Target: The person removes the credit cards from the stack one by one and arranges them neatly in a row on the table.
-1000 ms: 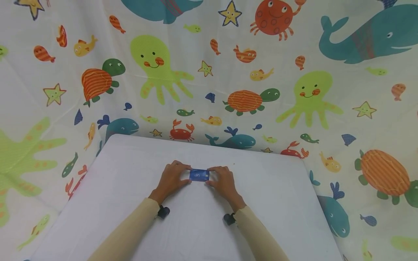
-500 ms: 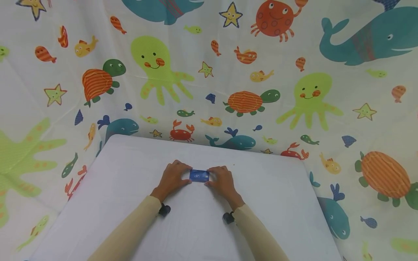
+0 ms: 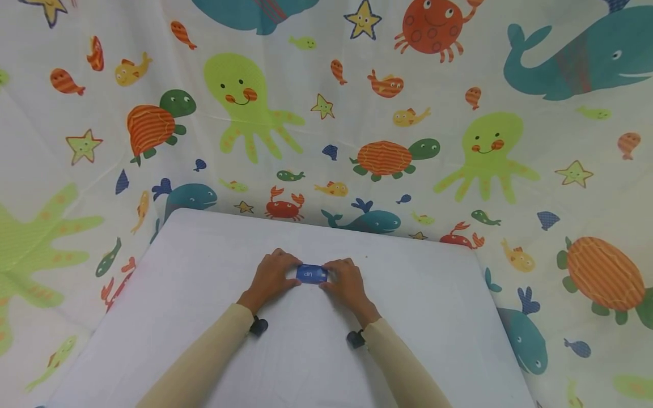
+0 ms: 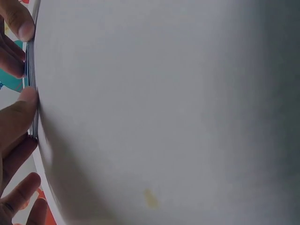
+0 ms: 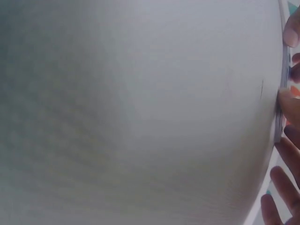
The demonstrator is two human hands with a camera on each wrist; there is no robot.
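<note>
A stack of plastic cards [image 3: 312, 274] lies near the middle of the white table, its top card blue with a pale chip and "VIP" lettering upside down. My left hand [image 3: 274, 277] pinches its left end between thumb and fingers. At the opposite end, my right hand [image 3: 347, 282] grips it the same way. In the left wrist view the layered edge of the card stack [image 4: 31, 63] shows several thin cards, flush with one another. The right wrist view has the stack's edge [image 5: 285, 65] at the far right, with my right thumb [image 5: 287, 104] against it.
The white table [image 3: 229, 238] runs up to a hanging curtain [image 3: 326, 51] printed with sea animals. Both wrists carry small black cameras, the left wrist camera [image 3: 259, 326] and the right wrist camera [image 3: 355, 339]. Beige sleeves [image 3: 204, 351] cover the forearms.
Both hands keep their hold on the card stack, which stays in place. The left hand shifts very slightly to the right; otherwise only the head view moves a little.
</note>
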